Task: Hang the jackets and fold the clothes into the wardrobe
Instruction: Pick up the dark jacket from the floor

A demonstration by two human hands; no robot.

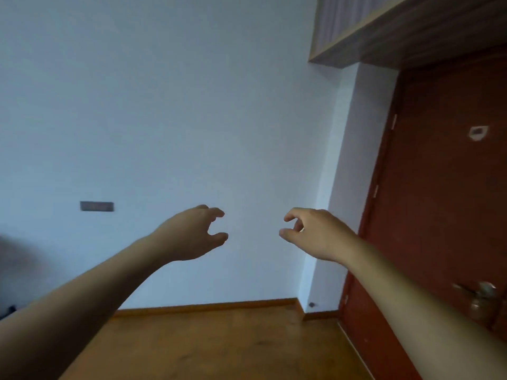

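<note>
Neither grip holds anything: the left grip (192, 234) and the right grip (315, 234) both reach forward at about the same height. Their fingers are loosely curled with a gap between thumb and fingertips, and the two are well apart from each other. No jacket, folded clothes or hanger shows anywhere, so the task's things lie outside the view, and which way they lie from either grip cannot be told. The only candidate for the wardrobe is the striped wooden cupboard (397, 31) above the door (439, 187). The right grip is the nearer of the two to it, but whether it belongs to the wardrobe cannot be told. Both grips hang in front of the white wall (164, 105) left of the door, over the wooden floor (219, 346). Far left of the door, at the picture's edge, sits a dark blurred shape (11, 270), too smeared to name. As a judgement, the coming move depends on turning to find the clothes rather than on a reach. No writing or brand can be read: the grey plate (96, 206) on the wall and the pale patch (478, 132) on the door above its metal handle (477, 294) are both blurred.
</note>
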